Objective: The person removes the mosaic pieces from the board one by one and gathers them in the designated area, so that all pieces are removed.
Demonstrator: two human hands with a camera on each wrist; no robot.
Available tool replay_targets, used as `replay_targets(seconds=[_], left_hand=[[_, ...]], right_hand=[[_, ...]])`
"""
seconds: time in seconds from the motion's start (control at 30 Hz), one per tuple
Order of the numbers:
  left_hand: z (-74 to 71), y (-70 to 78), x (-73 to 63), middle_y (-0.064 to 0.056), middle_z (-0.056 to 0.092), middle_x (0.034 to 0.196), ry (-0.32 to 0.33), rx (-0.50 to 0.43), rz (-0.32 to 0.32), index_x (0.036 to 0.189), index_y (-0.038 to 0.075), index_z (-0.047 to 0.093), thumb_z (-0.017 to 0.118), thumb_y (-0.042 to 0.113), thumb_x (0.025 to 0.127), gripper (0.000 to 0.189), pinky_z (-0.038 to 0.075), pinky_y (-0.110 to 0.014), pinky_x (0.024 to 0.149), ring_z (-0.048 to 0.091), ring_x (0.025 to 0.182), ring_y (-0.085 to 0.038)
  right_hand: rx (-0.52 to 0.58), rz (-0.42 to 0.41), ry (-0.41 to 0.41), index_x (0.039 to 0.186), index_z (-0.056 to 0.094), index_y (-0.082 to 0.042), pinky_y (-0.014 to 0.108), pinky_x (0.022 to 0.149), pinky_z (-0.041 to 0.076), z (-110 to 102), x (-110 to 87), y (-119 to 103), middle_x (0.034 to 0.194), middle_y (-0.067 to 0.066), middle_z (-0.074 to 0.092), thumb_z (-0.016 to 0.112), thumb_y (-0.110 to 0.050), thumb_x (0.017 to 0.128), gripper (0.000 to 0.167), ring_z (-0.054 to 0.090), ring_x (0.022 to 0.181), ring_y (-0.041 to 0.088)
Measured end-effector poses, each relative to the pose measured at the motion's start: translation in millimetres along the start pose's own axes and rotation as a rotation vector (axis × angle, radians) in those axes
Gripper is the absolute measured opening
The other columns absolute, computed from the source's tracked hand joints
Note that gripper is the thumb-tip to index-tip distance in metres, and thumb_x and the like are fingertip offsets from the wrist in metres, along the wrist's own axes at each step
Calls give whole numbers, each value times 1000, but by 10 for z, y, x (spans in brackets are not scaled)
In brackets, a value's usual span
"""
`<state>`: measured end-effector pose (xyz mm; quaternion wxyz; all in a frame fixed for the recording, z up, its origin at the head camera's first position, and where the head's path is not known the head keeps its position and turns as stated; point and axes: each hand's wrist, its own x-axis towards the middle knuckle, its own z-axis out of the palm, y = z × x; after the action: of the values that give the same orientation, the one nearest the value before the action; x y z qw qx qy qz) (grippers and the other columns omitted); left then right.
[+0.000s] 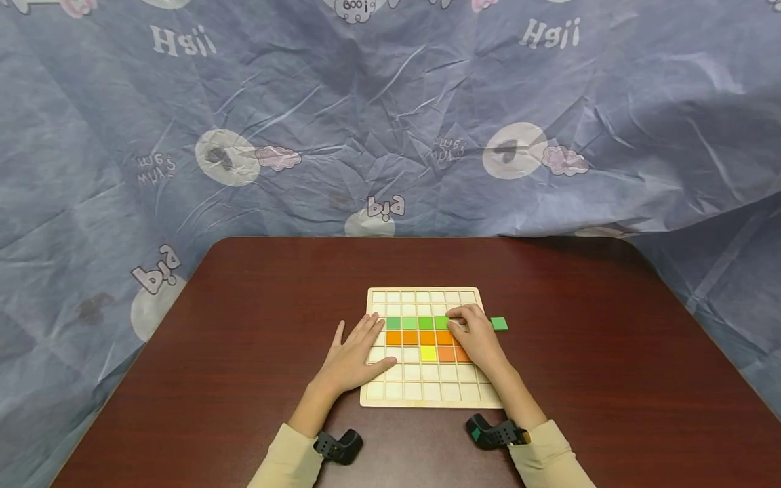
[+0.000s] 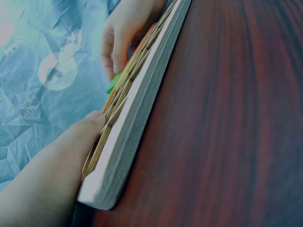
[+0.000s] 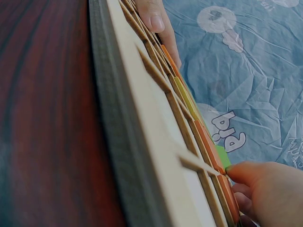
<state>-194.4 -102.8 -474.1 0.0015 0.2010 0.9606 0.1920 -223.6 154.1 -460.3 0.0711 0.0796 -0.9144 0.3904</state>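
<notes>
A pale wooden grid board [image 1: 411, 391] lies on the table, with coloured square tiles in some of its cells. My left hand [image 1: 352, 359] rests with spread fingers on the board's left side, thumb [image 2: 90, 125] over its near cells. Over the right side, my right hand [image 1: 478, 339] pinches a bright green tile [image 1: 442, 323] between thumb and fingers, at the right end of the green row. In the right wrist view this green tile [image 3: 222, 157] stands up a little at the thumb tip. Below run a row of orange tiles [image 1: 410, 337] and a yellow tile [image 1: 428, 353] beside salmon-orange ones [image 1: 446, 354].
One loose green tile [image 1: 499, 324] lies just right of the board, beside my right hand. The dark red-brown table [image 1: 274, 285] extends around the board. A blue-grey printed cloth [image 1: 342, 102] hangs behind it. Black straps with cameras [image 1: 338, 447] sit on both wrists.
</notes>
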Motion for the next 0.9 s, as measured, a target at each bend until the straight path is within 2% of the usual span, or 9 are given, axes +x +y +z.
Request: replay_targets(seconds=[0.23, 0.57, 0.9], left_hand=[[2, -6, -4, 5, 15, 153, 1, 8, -15, 147, 23, 18, 38, 67, 83, 80, -2, -52, 112, 12, 142, -11], [-7, 18, 5, 2, 19, 153, 19, -5, 10, 146, 19, 23, 41, 65, 83, 79, 1, -55, 111, 16, 141, -15], [-11, 9, -3, 4, 18, 153, 10, -5, 0, 146, 20, 21, 39, 66, 83, 80, -1, -54, 111, 14, 142, -13]], right_hand=[[11, -5, -2, 103, 61, -9, 34, 79, 42, 14, 4, -6, 106, 7, 55, 58, -15, 87, 17, 51, 89, 19], [17, -9, 20, 98, 59, -12, 26, 72, 41, 1, 11, -3, 88, 3, 58, 64, -16, 84, 16, 51, 81, 14], [24, -17, 9, 96, 57, -11, 25, 70, 43, 15, 15, -9, 83, 3, 60, 65, -16, 83, 17, 53, 77, 13]])
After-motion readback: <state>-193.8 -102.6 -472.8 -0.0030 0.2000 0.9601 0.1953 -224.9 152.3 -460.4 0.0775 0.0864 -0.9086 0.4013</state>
